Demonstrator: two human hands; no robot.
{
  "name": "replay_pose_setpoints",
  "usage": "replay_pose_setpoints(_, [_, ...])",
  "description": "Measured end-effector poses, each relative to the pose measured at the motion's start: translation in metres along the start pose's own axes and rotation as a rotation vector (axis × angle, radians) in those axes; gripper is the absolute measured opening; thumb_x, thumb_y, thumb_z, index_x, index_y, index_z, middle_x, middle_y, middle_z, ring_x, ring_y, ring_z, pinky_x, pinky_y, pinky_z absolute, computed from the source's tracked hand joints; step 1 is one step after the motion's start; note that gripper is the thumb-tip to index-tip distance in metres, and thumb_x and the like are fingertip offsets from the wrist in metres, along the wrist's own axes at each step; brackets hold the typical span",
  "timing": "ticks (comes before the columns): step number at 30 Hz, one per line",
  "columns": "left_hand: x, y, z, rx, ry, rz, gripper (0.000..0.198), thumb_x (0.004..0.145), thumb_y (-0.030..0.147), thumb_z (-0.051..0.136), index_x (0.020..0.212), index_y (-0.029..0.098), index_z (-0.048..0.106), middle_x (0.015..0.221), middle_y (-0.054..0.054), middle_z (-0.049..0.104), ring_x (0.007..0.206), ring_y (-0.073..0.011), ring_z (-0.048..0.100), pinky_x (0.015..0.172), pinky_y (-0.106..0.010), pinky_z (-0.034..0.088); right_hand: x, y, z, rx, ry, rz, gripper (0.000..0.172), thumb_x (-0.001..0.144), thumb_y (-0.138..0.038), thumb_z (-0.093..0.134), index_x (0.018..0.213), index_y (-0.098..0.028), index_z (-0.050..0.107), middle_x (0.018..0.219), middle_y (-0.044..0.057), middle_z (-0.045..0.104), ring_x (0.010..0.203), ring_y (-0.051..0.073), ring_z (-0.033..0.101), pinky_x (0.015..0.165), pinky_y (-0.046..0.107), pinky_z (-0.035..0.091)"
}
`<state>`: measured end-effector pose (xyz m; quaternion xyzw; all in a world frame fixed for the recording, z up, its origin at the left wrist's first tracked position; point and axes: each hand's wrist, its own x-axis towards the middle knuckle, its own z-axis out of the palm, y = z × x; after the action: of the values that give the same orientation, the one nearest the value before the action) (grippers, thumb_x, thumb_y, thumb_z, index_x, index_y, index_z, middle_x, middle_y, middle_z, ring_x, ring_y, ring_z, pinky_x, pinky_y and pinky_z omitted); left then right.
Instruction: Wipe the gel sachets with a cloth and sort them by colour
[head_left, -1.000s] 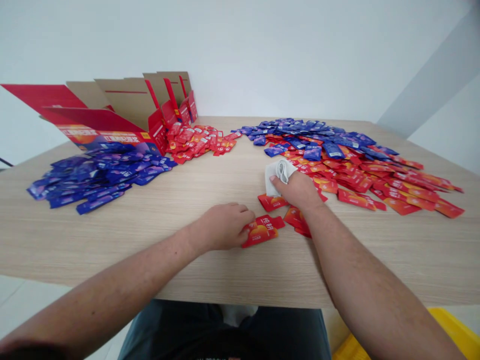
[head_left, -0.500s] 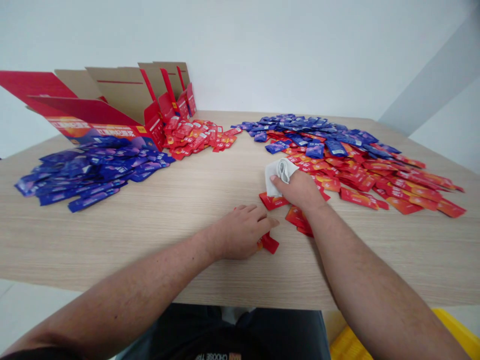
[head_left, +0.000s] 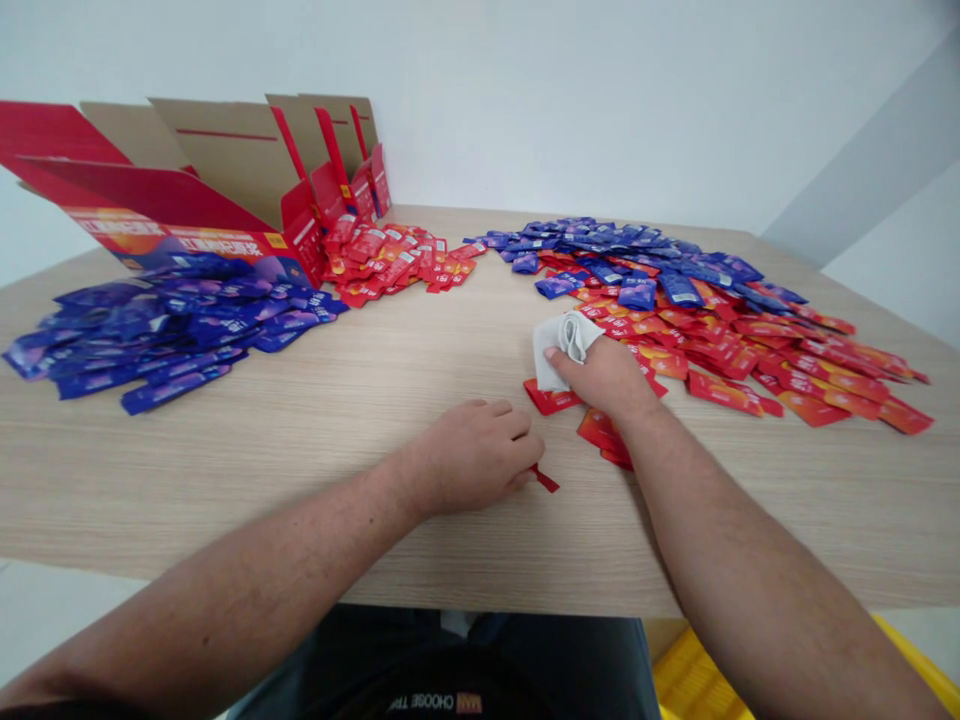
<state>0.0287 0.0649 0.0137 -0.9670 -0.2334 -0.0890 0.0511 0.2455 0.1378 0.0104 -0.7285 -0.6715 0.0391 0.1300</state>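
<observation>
Since the left hand (head_left: 472,458) has curled down over a red sachet (head_left: 545,480), only a sliver of it now shows past the fingers on the table (head_left: 300,430); the right hand (head_left: 606,378) grips a folded white cloth (head_left: 561,350), beside more red sachets (head_left: 600,432).

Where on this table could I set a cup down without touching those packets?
Open wood lies between the blue packets and the left hand, and beyond the right forearm, below the mixed red and blue packets, where it is crowded.
</observation>
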Motion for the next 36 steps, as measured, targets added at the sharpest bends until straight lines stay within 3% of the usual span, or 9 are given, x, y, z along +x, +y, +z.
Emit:
replay_pose_setpoints(8, [-0.001,-0.001,0.003,0.030,0.034,0.073,0.011,0.095,0.029,0.056,0.090,0.021,0.063,0.091,-0.004,0.066,0.085,-0.0227,0.061,0.067,-0.037,0.046,0.000,0.001,0.001,0.017,-0.002,-0.021,0.054,0.090,-0.058,0.048,0.113,-0.014,0.071,0.103,0.019,0.074,0.095,0.031,0.071,0.072,0.033,0.049])
replay_pose_setpoints(18, [-0.002,0.001,0.001,0.027,0.033,0.090,0.008,0.096,0.020,0.054,0.095,0.018,0.062,0.092,-0.005,0.067,0.088,-0.0228,0.060,0.070,-0.036,0.047,-0.002,-0.001,0.000,0.015,0.010,-0.045,0.055,0.091,-0.058,0.048,0.118,-0.015,0.070,0.105,0.017,0.074,0.095,0.031,0.071,0.072,0.033,0.049])
replay_pose_setpoints(27, [-0.002,0.003,0.003,0.045,0.025,0.083,0.007,0.092,0.018,0.058,0.087,0.018,0.063,0.087,-0.004,0.064,0.082,-0.0216,0.057,0.065,-0.035,0.044,-0.003,-0.003,-0.001,0.015,-0.005,-0.043,0.054,0.090,-0.058,0.049,0.116,-0.015,0.070,0.104,0.018,0.074,0.095,0.030,0.071,0.073,0.033,0.049])
replay_pose_setpoints(29, [-0.003,0.002,0.004,0.046,0.098,0.090,0.008,0.092,0.019,0.059,0.086,0.019,0.064,0.088,-0.004,0.064,0.084,-0.0208,0.056,0.067,-0.034,0.043,-0.004,-0.003,-0.002,0.021,-0.009,-0.043,0.053,0.090,-0.057,0.049,0.115,-0.015,0.069,0.105,0.018,0.074,0.096,0.030,0.070,0.073,0.033,0.049])
replay_pose_setpoints(31, [-0.004,0.001,0.003,0.046,0.245,0.066,0.010,0.094,0.021,0.058,0.086,0.020,0.065,0.090,-0.004,0.064,0.086,-0.0196,0.054,0.073,-0.034,0.043,-0.004,-0.002,-0.003,0.037,-0.010,-0.055,0.050,0.090,-0.055,0.051,0.114,-0.015,0.069,0.105,0.017,0.074,0.096,0.030,0.070,0.074,0.032,0.049])
replay_pose_setpoints(36, [-0.008,-0.010,-0.007,-0.139,0.628,-0.120,0.011,0.094,0.021,0.057,0.086,0.018,0.064,0.081,-0.004,0.063,0.075,-0.0145,0.054,0.071,-0.030,0.044,-0.002,0.002,-0.004,0.127,0.042,-0.009,0.049,0.087,-0.058,0.054,0.106,-0.016,0.070,0.097,0.016,0.074,0.095,0.031,0.070,0.075,0.034,0.051])
